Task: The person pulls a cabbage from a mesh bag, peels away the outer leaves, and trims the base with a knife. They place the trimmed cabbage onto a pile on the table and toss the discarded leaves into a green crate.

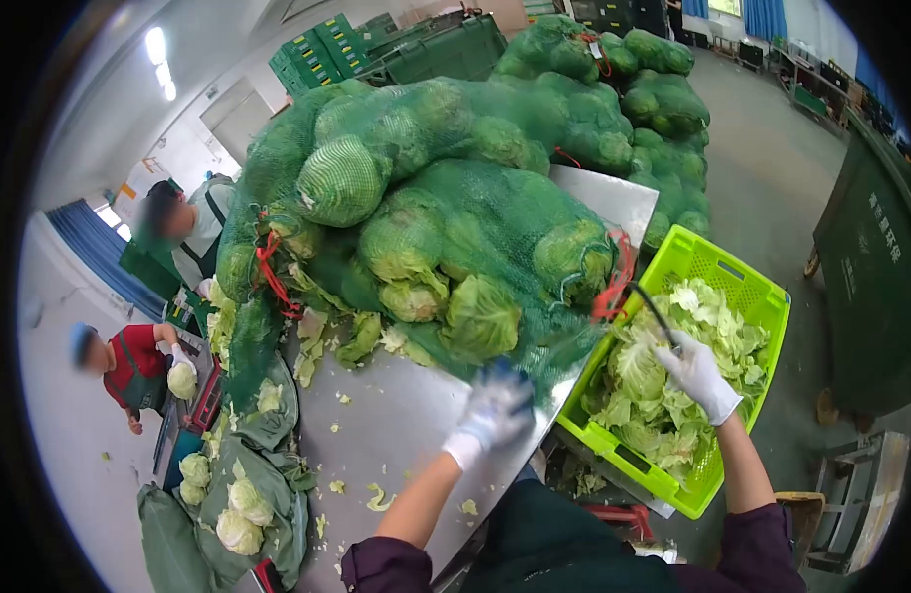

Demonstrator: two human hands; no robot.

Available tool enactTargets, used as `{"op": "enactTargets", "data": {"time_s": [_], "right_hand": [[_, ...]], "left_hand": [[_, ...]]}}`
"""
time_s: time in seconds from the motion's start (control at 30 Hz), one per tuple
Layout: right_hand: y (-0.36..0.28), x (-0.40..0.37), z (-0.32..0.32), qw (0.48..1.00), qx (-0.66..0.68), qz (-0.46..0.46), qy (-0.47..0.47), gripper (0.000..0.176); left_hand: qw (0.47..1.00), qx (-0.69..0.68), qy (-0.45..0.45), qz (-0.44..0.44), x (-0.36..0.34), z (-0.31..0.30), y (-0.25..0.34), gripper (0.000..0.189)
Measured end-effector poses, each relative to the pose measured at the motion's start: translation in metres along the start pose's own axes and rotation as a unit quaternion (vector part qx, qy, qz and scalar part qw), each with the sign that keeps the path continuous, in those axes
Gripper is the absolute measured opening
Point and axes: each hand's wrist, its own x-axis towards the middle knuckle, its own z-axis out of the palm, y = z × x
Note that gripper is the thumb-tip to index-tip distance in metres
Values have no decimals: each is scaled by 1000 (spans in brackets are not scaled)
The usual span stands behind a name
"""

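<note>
Right hand (701,378) clasps a dark tool (655,311); left hand (498,407) blurred, its grip I cannot tell

Mesh sacks of cabbages (446,222) pile on a metal bench (376,430) beyond the gloved hands (495,407) in a vegetable-processing workroom, a leaf-filled crate (710,262) under the right hand (701,378), aproned workers (139,374) to the left.
</note>
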Motion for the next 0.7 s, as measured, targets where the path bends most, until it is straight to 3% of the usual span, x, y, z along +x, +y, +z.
{"op": "enactTargets", "data": {"time_s": [0.07,0.13,0.2,0.27,0.33,0.4,0.43,0.47,0.53,0.57,0.63,0.67,0.7], "right_hand": [[-54,2,11,990,90,6,-110,45],[-94,4,25,973,147,-9,-179,46],[-111,17,47,965,124,-27,-230,46],[-119,37,82,963,65,-107,-238,40],[-137,60,111,953,104,-19,-286,38],[-126,94,152,970,76,-30,-228,35],[-116,110,168,973,14,-45,-224,35],[-109,115,177,973,14,-45,-225,35],[-94,113,194,977,95,6,-193,35],[-89,113,194,967,143,5,-209,40],[-89,100,194,962,171,4,-211,43],[-97,91,189,957,203,-1,-208,48],[-106,85,184,956,188,11,-224,58]], "left_hand": [[996,-53,23,67,-20,13,-1,53],[924,-337,151,102,-30,-16,-14,39],[848,-424,308,79,-30,-57,-41,34],[744,-510,432,-6,-15,-87,-81,35],[677,-583,443,-75,16,-89,-120,34],[726,-612,302,-88,45,-75,-139,36],[766,-604,216,-42,64,-52,-150,40],[708,-683,171,-50,70,-27,-145,53],[645,-726,237,23,82,-19,-113,66],[646,-726,235,24,79,-16,-113,66],[575,-792,195,61,67,-3,-108,77],[572,-794,197,60,57,-10,-101,77],[736,-603,309,3,46,-17,-95,82]]}}
